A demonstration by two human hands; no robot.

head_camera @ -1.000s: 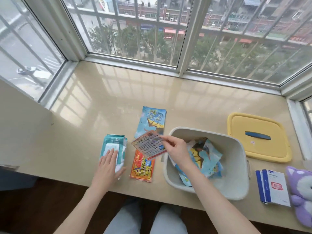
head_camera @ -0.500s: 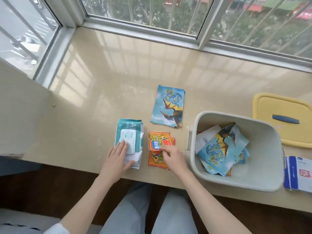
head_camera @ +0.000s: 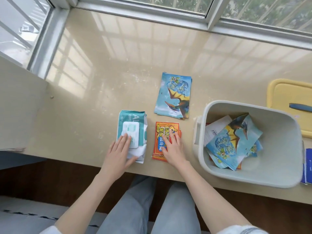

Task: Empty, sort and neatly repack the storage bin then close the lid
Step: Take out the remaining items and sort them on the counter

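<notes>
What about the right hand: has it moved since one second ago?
Yes. The right hand moved left, away from the storage bin, whose left rim it was over, and down onto the orange packets beside it.

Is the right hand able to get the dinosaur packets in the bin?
Probably yes: the bin stands open right beside the right hand, its yellow lid lies aside, and nothing covers the dinosaur packets.

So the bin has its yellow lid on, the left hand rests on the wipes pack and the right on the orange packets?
Not quite. The head view shows the yellow lid off, lying on the counter beside the open bin. The left hand does rest on the wipes pack, the right hand on the orange packets.
</notes>
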